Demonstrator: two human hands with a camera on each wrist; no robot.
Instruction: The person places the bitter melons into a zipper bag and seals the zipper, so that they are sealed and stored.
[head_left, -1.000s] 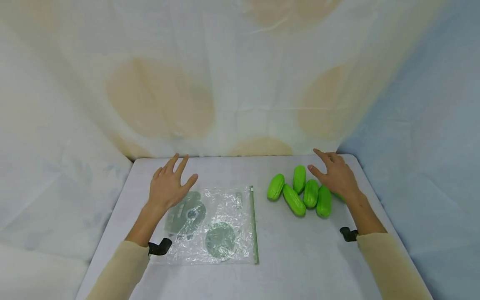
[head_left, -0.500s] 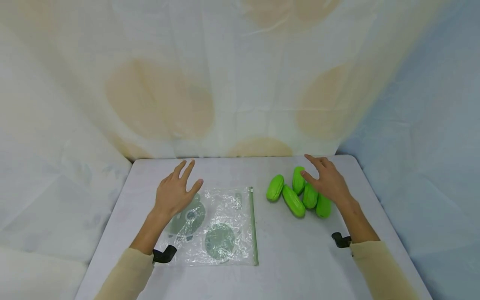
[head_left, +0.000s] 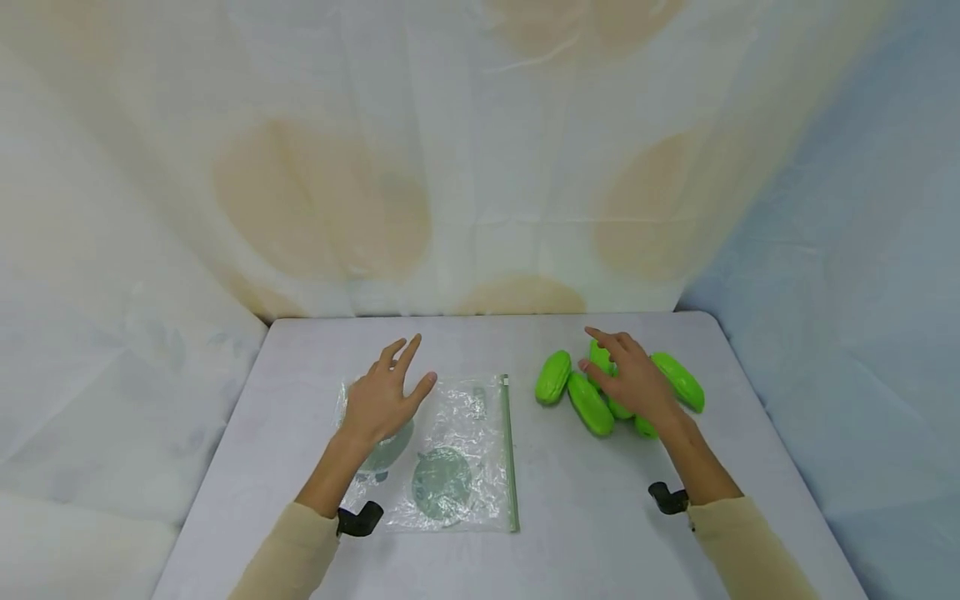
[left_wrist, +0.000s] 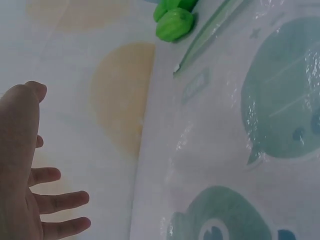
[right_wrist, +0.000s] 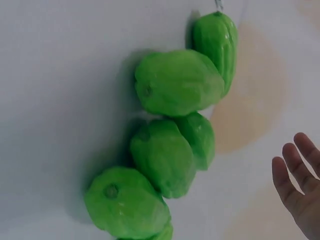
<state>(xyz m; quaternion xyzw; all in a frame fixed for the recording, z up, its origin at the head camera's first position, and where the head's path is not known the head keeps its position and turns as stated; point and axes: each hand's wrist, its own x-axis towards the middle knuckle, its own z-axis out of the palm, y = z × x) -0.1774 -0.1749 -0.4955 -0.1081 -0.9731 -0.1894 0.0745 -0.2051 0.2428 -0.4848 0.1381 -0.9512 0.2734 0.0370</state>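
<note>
Spotted cloth (head_left: 480, 150) backs the white table (head_left: 577, 533), and the left hand (head_left: 378, 400) hovers, fingers splayed wide, over a flat clear zip bag (head_left: 483, 467)! Across, the right hand (head_left: 633, 379), thumb spread from extended fingers, hangs above 6 plump green cucumbers (head_left: 590, 405) grouped right of the bag.

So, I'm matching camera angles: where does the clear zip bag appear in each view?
Head: the clear zip bag lies below centre, slightly left, partly hidden by the left hand.
Left wrist: the bag fills most of the right half.
Right wrist: not identifiable; a speck at the top edge is too small to name.
Shared landmark: the green vegetables, visible in all three views.
</note>
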